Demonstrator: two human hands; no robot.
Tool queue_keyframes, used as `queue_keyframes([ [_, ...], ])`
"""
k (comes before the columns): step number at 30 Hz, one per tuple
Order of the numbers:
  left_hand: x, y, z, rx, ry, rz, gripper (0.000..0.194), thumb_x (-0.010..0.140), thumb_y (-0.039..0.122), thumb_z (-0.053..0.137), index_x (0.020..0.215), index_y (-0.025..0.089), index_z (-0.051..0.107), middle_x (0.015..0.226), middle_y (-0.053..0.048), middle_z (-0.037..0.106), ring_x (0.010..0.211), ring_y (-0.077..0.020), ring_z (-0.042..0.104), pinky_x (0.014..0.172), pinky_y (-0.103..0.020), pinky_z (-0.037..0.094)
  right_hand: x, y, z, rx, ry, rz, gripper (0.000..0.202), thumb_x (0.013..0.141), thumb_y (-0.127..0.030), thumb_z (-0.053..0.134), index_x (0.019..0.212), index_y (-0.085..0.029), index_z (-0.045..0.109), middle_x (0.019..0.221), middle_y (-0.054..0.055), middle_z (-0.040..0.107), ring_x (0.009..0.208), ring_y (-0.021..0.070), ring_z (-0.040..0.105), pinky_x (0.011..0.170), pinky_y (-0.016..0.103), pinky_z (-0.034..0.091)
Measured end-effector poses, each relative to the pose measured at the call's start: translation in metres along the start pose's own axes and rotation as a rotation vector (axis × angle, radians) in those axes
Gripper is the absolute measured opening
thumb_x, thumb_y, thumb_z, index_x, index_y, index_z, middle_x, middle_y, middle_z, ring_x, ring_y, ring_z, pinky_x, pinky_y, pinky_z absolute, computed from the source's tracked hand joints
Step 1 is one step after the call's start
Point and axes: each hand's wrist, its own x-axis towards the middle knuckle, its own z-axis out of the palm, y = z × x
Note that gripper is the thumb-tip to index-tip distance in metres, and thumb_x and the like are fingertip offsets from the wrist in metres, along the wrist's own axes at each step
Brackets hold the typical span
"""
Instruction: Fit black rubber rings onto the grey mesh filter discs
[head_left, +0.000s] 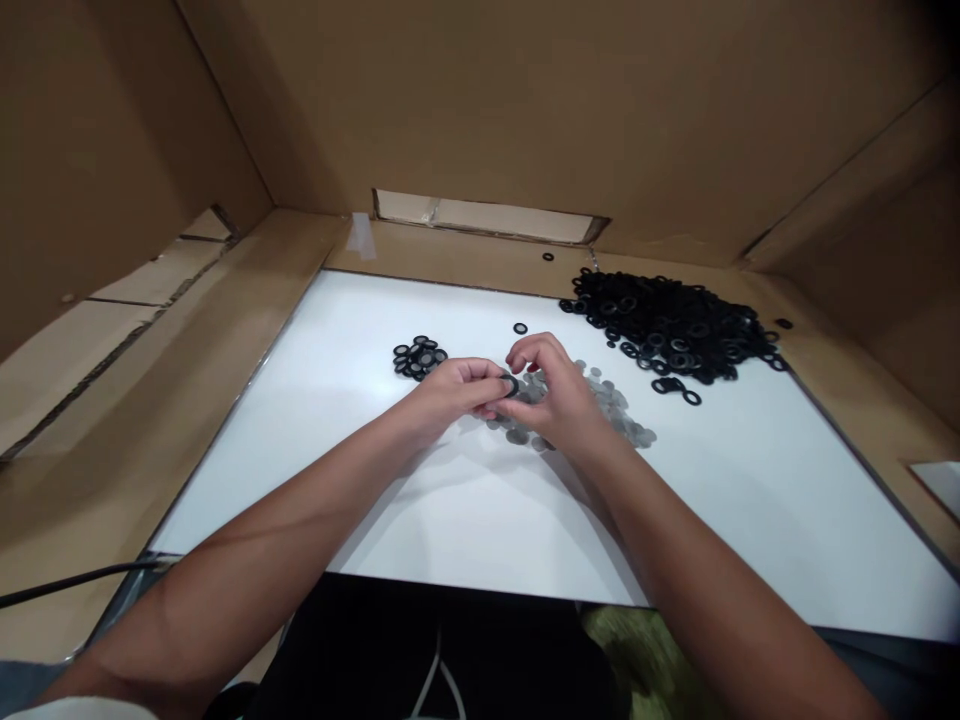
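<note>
Head view: a black ring (511, 385) is held over the white board, between the two hands. It is pinched at its near-left edge by the thumb and fingers of the left hand (463, 388); grip closed on the ring. The right hand (553, 392) is placed just beside it, thumb and forefinger spread apart, thumb tip low near the ring; whether the ring is touched by it cannot be told. Ring face turned up toward the camera, seen as a slight oval; no clear long axis, round part. Exact tilt cannot be told.

Grey discs (517, 436) are scattered flat on the white board (480, 520), partly covered by the right hand. A cluster of disc-filled rings (420, 357) is seen beyond the left forearm, near the left hand. A single ring (520, 328) is laid flat beyond the hands, a pale centre showing. A large pile of black rings (675, 325) is heaped at the far right, spread partly onto the cardboard (465, 110).
</note>
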Motion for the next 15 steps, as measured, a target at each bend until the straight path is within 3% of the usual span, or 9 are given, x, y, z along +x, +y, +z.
queue_keyframes([
  [4,0.001,-0.0022,-0.0014,-0.013,-0.014,0.003,0.02,0.079,0.028,0.071,0.071,0.015,0.059,0.064,0.002,0.057,0.061,-0.0089,0.055,0.069,-0.027,0.046,-0.0014,0.0008,-0.0025,0.022,-0.066,-0.028,0.046,0.077,-0.024,0.082,0.113,-0.028,0.054,0.111,0.006,0.058,0.104,0.025,0.059,0.087,0.042,0.05],
  [8,0.0026,-0.0037,-0.0032,0.005,-0.021,0.012,0.021,0.078,0.029,0.073,0.071,0.014,0.06,0.066,0.002,0.057,0.062,-0.0085,0.055,0.069,-0.026,0.047,0.0001,0.0005,-0.0011,-0.011,-0.021,-0.025,0.03,0.078,-0.019,0.077,0.096,-0.027,0.054,0.104,0.004,0.057,0.101,0.0243,0.059,0.085,0.04,0.049],
  [15,0.0048,-0.0016,-0.0073,0.073,0.024,0.045,0.022,0.079,0.035,0.071,0.077,0.015,0.062,0.068,0.0,0.06,0.065,-0.0105,0.057,0.07,-0.027,0.051,-0.0007,0.0031,0.0029,-0.035,0.076,0.083,0.046,0.072,-0.036,0.084,0.092,-0.026,0.044,0.096,0.001,0.054,0.09,0.0222,0.056,0.078,0.036,0.045],
])
